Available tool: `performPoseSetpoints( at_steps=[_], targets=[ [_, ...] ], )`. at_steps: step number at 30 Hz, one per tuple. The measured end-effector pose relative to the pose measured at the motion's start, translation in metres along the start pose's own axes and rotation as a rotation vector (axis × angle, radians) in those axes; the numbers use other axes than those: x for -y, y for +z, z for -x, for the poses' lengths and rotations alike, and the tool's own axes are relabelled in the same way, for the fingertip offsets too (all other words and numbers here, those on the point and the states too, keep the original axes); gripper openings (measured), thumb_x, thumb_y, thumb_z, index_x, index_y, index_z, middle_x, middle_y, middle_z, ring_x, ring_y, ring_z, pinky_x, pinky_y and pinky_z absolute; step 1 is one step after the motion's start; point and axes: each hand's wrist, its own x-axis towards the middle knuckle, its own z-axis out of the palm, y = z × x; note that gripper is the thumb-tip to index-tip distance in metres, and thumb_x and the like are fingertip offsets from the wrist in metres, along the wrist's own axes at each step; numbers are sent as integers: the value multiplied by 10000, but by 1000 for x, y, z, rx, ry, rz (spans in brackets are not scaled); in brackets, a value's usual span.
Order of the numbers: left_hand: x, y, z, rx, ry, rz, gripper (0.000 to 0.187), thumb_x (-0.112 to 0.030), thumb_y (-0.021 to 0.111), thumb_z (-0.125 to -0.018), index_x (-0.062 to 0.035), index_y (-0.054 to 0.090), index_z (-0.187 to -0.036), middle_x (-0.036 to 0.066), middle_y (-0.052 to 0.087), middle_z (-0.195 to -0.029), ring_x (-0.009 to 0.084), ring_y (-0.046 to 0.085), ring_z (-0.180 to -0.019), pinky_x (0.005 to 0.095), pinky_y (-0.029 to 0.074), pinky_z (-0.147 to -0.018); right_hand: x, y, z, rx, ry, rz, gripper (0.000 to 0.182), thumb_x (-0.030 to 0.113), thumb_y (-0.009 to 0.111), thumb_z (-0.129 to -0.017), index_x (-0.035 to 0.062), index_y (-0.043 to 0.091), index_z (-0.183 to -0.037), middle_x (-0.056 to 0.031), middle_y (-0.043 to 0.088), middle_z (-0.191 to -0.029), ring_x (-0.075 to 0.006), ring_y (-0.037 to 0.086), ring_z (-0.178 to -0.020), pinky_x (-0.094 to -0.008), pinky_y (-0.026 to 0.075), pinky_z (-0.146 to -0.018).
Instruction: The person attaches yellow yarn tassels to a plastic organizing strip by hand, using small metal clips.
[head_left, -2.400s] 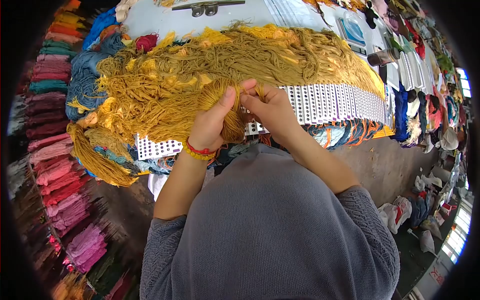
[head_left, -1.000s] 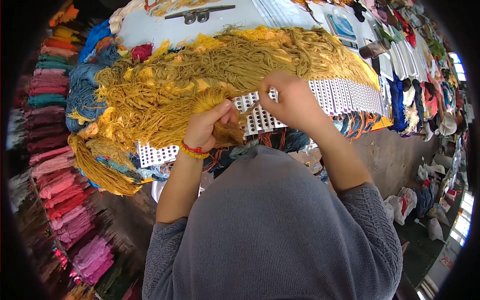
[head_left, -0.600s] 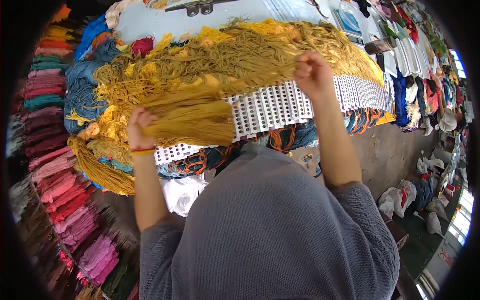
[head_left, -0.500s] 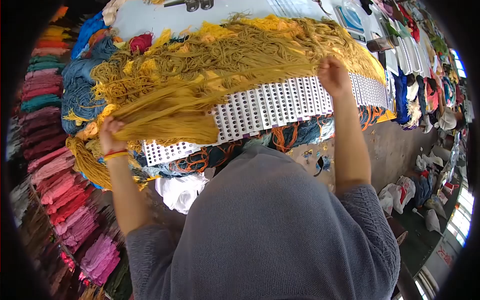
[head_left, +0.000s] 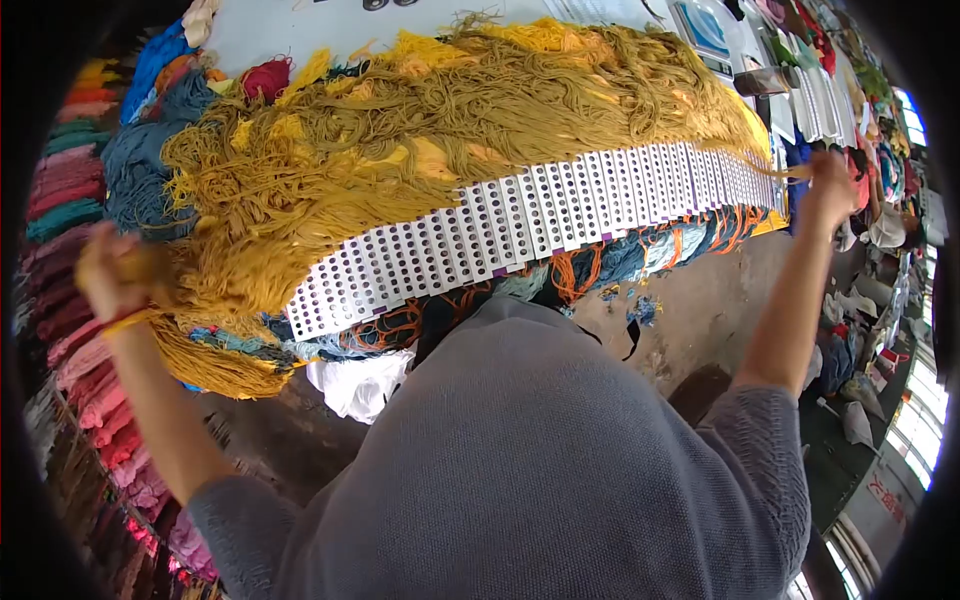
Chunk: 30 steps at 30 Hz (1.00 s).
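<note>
Over the perforated strips (head_left: pixel 520 225) — mustard yarn (head_left: pixel 420 120) between left hand (head_left: pixel 110 275) and right hand (head_left: pixel 830 185).

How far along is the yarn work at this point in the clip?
Done: a strand is separated out of the mustard yarn pile on the table. In hand: arms are spread wide, the left hand gripping a mustard bundle at one end, the right hand pinching yarn at the far end. Left: the perforated white strips show bare holes along this near edge, and most yarn lies tangled.
</note>
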Motion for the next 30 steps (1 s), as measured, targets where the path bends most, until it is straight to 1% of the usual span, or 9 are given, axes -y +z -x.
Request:
performPoseSetpoints(
  at_steps=[1,2,3,4,7,8,12,19,30],
  targets=[
    [23,68,49,101,67,26,168,-206,591,-761,-53,556,-824,68,560,-669,170,564,-694,285,465,-569,14,33,25,-37,-89,-90,290,222,402,-839,23,586,-735,-69,564,-654,-166,552,-611,-283,433,-591],
    [44,111,81,263,-122,122,145,-200,581,-774,-61,557,-810,58,567,-698,159,562,-691,271,465,-579,66,50,50,212,460,-554,250,223,422,-840,26,575,-823,-73,579,-714,-163,557,-636,-279,436,-607],
    [94,135,86,415,-282,309,134,-193,557,-799,-61,555,-821,46,571,-737,146,560,-690,255,468,-602,80,95,89,244,177,-817,217,216,460,-831,27,557,-875,-60,580,-724,-153,555,-628,-270,434,-592],
    [122,164,104,589,-425,252,143,-202,549,-814,-62,564,-835,36,570,-751,142,560,-683,249,466,-625,148,87,110,518,549,-967,177,193,504,-818,28,558,-853,-49,568,-725,-125,540,-645,-250,428,-580],
    [205,229,150,646,-683,235,335,-266,542,-827,-57,518,-1088,43,574,-938,150,550,-872,267,446,-661,238,111,174,970,532,-1061,174,175,524,-809,8,558,-847,-35,562,-652,-117,553,-595,-258,440,-524],
    [227,240,158,703,-709,164,399,-284,528,-835,-43,474,-1149,60,554,-1050,171,503,-1009,277,399,-782,259,111,189,976,450,-1032,194,222,523,-819,34,562,-847,-38,570,-661,-104,540,-538,-267,451,-512],
    [244,275,180,662,-681,-62,392,-238,547,-828,-35,482,-1156,54,582,-1019,159,541,-936,261,403,-727,291,130,216,997,-13,-846,163,176,515,-808,27,553,-861,-136,570,-709,-262,572,-625,-322,450,-576],
    [267,295,188,660,-90,-520,267,-222,501,-762,-13,587,-904,70,599,-691,156,557,-548,282,439,-536,304,143,217,909,-213,-768,150,170,498,-793,29,548,-811,-167,575,-764,-336,561,-713,-393,457,-619],
    [259,308,188,588,-497,-2,146,-141,502,-749,-19,580,-759,46,558,-626,139,468,-425,264,372,-405,314,131,208,997,-533,-324,246,238,520,-786,36,390,-836,-154,581,-728,-307,595,-672,-384,476,-533]
  ],
)
